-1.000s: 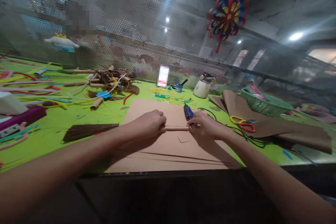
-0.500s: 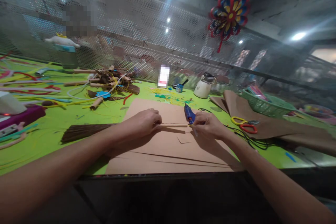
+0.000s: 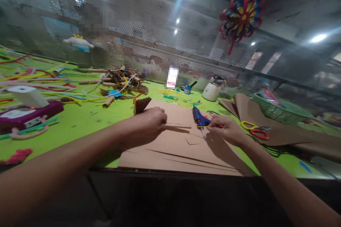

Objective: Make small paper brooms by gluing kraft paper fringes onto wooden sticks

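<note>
At the counter (image 3: 80, 127), left fingers (image 3: 162, 116) are gripping a rightward-pointing stick (image 3: 179, 126), right fingers (image 3: 214, 126) pinching yellow strand (image 3: 201, 126), a basket (image 3: 282, 110) holding packaging (image 3: 272, 98).

no legible text, labels, brands or numbers, bright upright screen (image 3: 172, 77) pixelated, unreadable

**Hard to See!**

The left hand (image 3: 153, 120) hides one end of the thin stick (image 3: 178, 126). The right hand (image 3: 226, 127) covers part of the blue glue gun (image 3: 198, 116) and the tip of the yellow string (image 3: 201, 126). Brown paper (image 3: 293, 139) runs off the right edge. Reddish shapes (image 3: 156, 59) behind the holey screen (image 3: 160, 14) look too fuzzy to name.
</note>
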### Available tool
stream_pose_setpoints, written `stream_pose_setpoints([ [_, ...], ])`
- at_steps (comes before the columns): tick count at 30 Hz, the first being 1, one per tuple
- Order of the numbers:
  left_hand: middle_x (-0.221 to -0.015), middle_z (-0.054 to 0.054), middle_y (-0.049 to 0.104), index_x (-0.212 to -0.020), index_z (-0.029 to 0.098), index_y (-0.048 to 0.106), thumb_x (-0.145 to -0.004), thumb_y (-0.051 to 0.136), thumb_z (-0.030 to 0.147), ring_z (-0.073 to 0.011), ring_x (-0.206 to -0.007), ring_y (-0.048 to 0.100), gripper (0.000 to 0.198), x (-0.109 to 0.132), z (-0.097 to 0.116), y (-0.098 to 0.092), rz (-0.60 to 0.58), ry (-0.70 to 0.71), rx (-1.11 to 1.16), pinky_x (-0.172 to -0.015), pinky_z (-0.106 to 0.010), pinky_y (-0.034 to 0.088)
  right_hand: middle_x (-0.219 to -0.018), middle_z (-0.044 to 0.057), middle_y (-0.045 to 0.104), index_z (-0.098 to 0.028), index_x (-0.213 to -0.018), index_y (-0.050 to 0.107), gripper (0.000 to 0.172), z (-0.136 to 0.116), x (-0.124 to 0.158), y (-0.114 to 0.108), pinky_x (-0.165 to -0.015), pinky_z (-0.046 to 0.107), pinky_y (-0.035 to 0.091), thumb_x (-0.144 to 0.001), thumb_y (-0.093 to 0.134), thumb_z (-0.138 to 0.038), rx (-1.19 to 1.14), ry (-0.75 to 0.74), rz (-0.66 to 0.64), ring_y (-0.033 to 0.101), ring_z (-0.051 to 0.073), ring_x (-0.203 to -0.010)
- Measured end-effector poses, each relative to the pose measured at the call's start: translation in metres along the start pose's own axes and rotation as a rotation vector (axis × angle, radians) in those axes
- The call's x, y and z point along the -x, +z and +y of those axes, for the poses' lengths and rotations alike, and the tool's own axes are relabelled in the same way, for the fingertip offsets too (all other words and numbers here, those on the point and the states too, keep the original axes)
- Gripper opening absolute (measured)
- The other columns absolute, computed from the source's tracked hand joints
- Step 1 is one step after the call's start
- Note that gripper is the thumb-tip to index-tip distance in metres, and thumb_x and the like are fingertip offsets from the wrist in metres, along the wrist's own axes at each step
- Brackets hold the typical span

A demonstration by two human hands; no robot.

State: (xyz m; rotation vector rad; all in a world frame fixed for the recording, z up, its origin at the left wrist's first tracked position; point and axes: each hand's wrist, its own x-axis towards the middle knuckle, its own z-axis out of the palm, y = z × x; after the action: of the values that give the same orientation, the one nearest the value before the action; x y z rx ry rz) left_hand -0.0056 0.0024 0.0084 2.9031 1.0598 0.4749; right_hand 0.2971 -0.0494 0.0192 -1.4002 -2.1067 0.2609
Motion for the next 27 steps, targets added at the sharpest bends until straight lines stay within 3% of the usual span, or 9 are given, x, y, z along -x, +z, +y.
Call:
stream_pose_setpoints([
  [4,-0.075,-0.01,0.058,-0.067,0.018,0.061,-0.085,0.038,0.03,-0.0208,-0.073,0.05,0.032,0.003,-0.007,-0.007,0.046,-0.02,-0.157,-0.071,-0.035,0.034,-0.062,0.002,0.057,-0.02,-0.058,0.062,0.014,0.0,0.0,0.003,-0.064,0.032,0.04,-0.071,0.058,-0.026,0.013,0.011,-0.009,0.051,0.017,-0.064],
  [10,-0.081,-0.009,0.062,-0.08,0.019,0.065,-0.08,0.046,0.035,-0.0206,-0.076,0.054,0.026,0.004,-0.031,-0.02,-0.102,-0.064,-0.195,-0.068,-0.031,0.037,-0.061,0.003,0.056,-0.02,-0.056,0.062,0.015,-0.005,0.0,0.004,-0.058,0.03,0.038,-0.069,0.058,-0.028,0.043,0.051,-0.016,0.049,0.017,-0.06],
  [18,-0.082,-0.007,0.061,-0.082,0.02,0.066,-0.079,0.05,0.045,-0.0199,-0.075,0.056,0.029,0.053,-0.057,-0.044,-0.154,-0.113,-0.169,-0.067,-0.028,0.036,-0.062,0.003,0.058,-0.02,-0.059,0.065,0.017,-0.011,0.0,0.004,-0.055,0.028,0.038,-0.07,0.059,-0.03,0.064,0.06,-0.016,0.05,0.015,-0.058],
  [27,-0.084,-0.008,0.057,-0.087,0.017,0.065,-0.085,0.043,0.029,-0.0181,-0.076,0.052,0.024,0.074,-0.082,-0.032,-0.101,-0.129,-0.142,-0.069,-0.027,0.036,-0.059,0.002,0.058,-0.02,-0.06,0.066,0.015,-0.002,0.003,0.008,-0.052,0.028,0.038,-0.068,0.058,-0.03,0.113,0.139,-0.016,0.05,0.015,-0.055],
])
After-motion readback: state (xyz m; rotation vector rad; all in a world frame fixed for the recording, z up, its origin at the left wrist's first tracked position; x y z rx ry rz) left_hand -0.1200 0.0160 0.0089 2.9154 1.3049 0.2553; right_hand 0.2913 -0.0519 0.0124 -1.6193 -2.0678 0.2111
